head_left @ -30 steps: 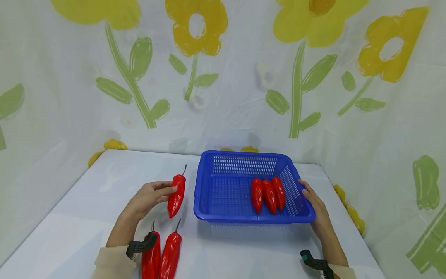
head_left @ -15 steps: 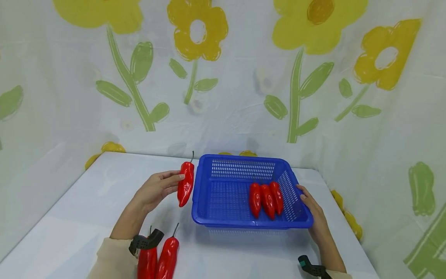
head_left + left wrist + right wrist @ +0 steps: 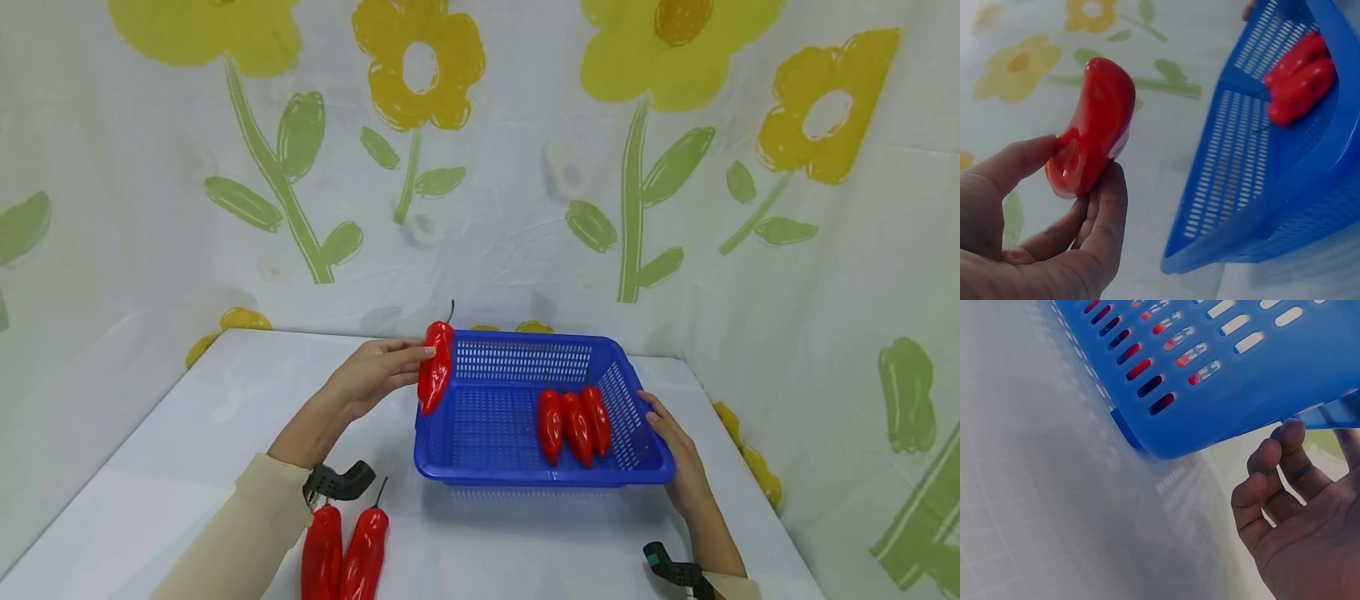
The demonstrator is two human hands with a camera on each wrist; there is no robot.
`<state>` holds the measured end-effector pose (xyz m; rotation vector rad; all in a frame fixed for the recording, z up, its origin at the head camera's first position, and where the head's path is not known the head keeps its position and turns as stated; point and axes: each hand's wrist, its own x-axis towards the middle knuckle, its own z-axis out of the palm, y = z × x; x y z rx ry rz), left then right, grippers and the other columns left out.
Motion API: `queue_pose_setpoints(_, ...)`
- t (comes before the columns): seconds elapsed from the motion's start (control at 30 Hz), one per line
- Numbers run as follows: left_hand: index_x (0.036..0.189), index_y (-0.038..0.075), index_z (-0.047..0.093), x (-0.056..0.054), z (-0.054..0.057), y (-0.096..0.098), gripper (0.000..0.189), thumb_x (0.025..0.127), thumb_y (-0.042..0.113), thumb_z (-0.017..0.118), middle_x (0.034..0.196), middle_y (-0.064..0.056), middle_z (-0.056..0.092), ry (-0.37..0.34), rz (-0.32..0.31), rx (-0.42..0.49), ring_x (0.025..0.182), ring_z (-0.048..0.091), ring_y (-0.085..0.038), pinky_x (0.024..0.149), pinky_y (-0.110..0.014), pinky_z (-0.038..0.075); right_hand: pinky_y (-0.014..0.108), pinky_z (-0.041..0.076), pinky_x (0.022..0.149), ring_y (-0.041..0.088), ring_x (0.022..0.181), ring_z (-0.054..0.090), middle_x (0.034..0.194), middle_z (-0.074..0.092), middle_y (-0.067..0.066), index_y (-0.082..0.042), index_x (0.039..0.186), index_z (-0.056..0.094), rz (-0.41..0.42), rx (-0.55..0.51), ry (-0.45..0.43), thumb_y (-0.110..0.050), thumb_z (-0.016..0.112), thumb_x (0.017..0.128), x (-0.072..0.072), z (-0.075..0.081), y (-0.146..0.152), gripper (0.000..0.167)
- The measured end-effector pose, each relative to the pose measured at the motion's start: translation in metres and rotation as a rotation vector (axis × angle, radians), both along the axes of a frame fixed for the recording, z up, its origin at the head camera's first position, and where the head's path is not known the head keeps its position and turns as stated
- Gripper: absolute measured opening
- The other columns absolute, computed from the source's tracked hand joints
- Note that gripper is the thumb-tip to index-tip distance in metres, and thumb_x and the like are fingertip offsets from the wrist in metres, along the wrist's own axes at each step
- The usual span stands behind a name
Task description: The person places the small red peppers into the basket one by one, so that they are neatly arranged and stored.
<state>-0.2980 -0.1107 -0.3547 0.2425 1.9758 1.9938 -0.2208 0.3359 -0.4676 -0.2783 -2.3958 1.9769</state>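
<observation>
Left grip (image 3: pixel 375 377) pinching red pepper (image 3: pixel 436 370); right grip (image 3: pixel 670 450) relaxed against unlabelled blue basket (image 3: pixel 480 467).

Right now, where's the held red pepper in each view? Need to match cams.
Head: the held pepper is left of centre, pinched by the left hand, over the blue basket's left rim.
Left wrist: the pepper is upper left, between thumb and fingers, with the basket to its right.
Right wrist: not in view; only the basket's outer wall and the right hand under its rim.
Shared landmark: the blue basket.
</observation>
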Motion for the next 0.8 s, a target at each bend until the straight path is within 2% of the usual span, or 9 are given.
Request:
queue_pose_setpoints(0.23, 0.134, -0.008, 0.054, -0.01, 0.0, 0.023, 0.049, 0.095, 0.016, 0.07, 0.131, -0.022, 0.06, -0.054, -0.033, -0.022, 0.114, 0.063, -0.032, 0.096, -0.04, 0.053, 0.058, 0.036, 0.105, 0.044, 0.146, 0.022, 0.166, 0.014, 0.009, -0.037, 0.158, 0.028, 0.004, -0.021, -0.003, -0.056, 0.043, 0.102, 0.001, 0.001, 0.0, 0.061)
queue_pose_setpoints(0.37, 0.134, -0.009, 0.053, -0.013, -0.001, 0.032, 0.05, 0.095, 0.016, 0.07, 0.129, -0.023, 0.061, -0.072, -0.024, -0.025, 0.113, 0.064, -0.032, 0.097, -0.042, 0.053, 0.059, 0.035, 0.106, 0.044, 0.147, 0.02, 0.167, 0.013, 0.008, -0.037, 0.158, 0.028, 0.015, -0.031, 0.002, -0.056, 0.044, 0.102, -0.001, 0.002, -0.001, 0.061)
queue_pose_setpoints(0.6, 0.133, -0.01, 0.055, -0.018, -0.004, 0.05, 0.049, 0.095, 0.017, 0.07, 0.126, -0.022, 0.063, -0.122, -0.05, -0.031, 0.113, 0.065, -0.033, 0.097, -0.041, 0.052, 0.058, 0.038, 0.104, 0.045, 0.145, 0.024, 0.166, 0.015, 0.009, -0.037, 0.158, 0.027, 0.01, -0.017, 0.0, -0.056, 0.043, 0.102, -0.002, 0.0, 0.0, 0.061)
queue_pose_setpoints(0.8, 0.129, -0.007, 0.06, -0.025, -0.007, 0.066, 0.046, 0.093, 0.018, 0.073, 0.121, -0.019, 0.066, -0.161, -0.037, -0.064, 0.109, 0.067, -0.032, 0.097, -0.043, 0.053, 0.058, 0.038, 0.104, 0.044, 0.145, 0.026, 0.166, 0.016, 0.009, -0.037, 0.157, 0.029, 0.011, -0.013, 0.004, -0.056, 0.043, 0.102, -0.001, 0.0, 0.0, 0.061)
